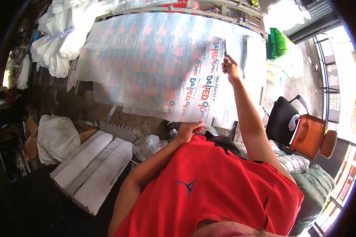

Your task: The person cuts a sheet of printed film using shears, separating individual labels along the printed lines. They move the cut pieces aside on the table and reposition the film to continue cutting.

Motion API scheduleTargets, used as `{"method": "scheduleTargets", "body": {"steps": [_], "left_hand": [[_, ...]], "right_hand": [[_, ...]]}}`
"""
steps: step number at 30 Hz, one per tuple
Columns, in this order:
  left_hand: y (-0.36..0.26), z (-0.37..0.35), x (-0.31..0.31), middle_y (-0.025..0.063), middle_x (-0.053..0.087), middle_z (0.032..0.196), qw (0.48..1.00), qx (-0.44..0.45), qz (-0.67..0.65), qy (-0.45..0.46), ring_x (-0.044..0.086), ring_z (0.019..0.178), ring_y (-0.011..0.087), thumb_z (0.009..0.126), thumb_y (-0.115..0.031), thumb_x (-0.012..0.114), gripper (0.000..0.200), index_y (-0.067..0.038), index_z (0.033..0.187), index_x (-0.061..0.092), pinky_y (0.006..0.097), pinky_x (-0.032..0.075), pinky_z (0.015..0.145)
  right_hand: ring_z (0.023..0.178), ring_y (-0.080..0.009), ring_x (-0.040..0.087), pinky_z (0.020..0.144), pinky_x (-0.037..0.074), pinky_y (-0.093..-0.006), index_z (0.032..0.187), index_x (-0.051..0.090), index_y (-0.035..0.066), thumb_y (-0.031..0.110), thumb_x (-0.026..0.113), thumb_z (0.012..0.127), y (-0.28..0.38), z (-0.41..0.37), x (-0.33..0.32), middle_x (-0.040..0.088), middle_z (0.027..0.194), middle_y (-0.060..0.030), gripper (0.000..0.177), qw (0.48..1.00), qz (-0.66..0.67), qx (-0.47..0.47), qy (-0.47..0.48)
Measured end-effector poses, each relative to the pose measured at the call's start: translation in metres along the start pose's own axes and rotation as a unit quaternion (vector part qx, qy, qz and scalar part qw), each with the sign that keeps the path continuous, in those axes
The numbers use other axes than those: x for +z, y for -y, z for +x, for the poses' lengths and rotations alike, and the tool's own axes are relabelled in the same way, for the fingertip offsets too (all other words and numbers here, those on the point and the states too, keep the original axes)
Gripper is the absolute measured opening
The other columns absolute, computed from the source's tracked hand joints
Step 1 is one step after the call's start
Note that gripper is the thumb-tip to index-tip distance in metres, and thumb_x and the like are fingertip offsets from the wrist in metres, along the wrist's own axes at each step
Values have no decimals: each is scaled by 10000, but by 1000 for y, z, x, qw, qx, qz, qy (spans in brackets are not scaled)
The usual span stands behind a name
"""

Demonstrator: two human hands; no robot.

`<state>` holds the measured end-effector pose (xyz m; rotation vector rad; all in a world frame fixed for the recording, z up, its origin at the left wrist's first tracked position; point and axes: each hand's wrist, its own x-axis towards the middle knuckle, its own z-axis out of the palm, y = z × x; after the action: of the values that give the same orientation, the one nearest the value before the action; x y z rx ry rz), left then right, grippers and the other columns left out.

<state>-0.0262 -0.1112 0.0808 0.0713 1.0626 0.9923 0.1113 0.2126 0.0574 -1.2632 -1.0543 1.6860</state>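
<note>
Translucent sheets [146,59] printed with red and black lettering lie overlapped across a table in front of me. My right hand [231,68] is over the right part of the printed sheets, its fingers closed round a small, thin dark tool [226,56] that points away from me. What the tool is cannot be made out for sure. At the sheets' near edge, my left hand [190,130] is closed, with thumb and fingers pinching the edge of the printed sheet [201,93].
Bundles of white plastic bags [59,43] hang at the upper left. White cartons [95,166] and a stuffed white sack [57,138] stand at the lower left. A black and orange chair [308,134] is at the right, with a green-grey sack [312,189] below it.
</note>
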Motion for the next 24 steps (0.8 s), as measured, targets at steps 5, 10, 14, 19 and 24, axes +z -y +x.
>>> {"method": "scheduleTargets", "body": {"steps": [5, 10, 14, 19, 24], "left_hand": [[2, 6, -4, 45, 643, 739, 1000, 2, 1, -1, 559, 642, 90, 820, -232, 708, 207, -29, 853, 690, 211, 449, 636], [5, 20, -12, 31, 658, 736, 999, -27, -25, -15, 589, 643, 82, 807, -222, 722, 181, -45, 826, 690, 191, 457, 600], [38, 62, -41, 35, 651, 775, 993, -109, -34, 23, 568, 664, 98, 789, -263, 732, 218, -75, 880, 670, 238, 453, 615], [58, 71, -74, 42, 612, 769, 973, -108, -199, -45, 575, 640, 151, 702, -390, 794, 409, -102, 920, 604, 290, 464, 552], [70, 96, -113, 34, 642, 800, 967, -44, -222, -118, 601, 667, 156, 797, -288, 702, 236, -97, 905, 614, 281, 497, 621]], "right_hand": [[541, -101, 433, 486, 362, -255, 1315, 450, 19, 48, 352, 882, 15, 6, 1, 501, 708, -30, 445, 1000, 20, 23, 1], [571, -103, 465, 499, 392, -250, 1362, 393, 13, 25, 360, 861, 41, 2, 2, 540, 787, -40, 503, 998, -12, -29, 46], [627, -82, 467, 558, 407, -222, 1411, 378, 172, 61, 376, 865, 67, -25, 2, 540, 799, 7, 557, 988, 19, -135, 66], [610, -34, 355, 571, 350, -166, 1398, 413, 187, 77, 363, 869, 94, -89, -3, 383, 712, 79, 543, 974, -140, -166, 61], [518, -62, 363, 444, 333, -190, 1384, 407, 113, 66, 356, 920, 77, -131, -18, 377, 660, 23, 469, 986, -45, -115, 109]]}}
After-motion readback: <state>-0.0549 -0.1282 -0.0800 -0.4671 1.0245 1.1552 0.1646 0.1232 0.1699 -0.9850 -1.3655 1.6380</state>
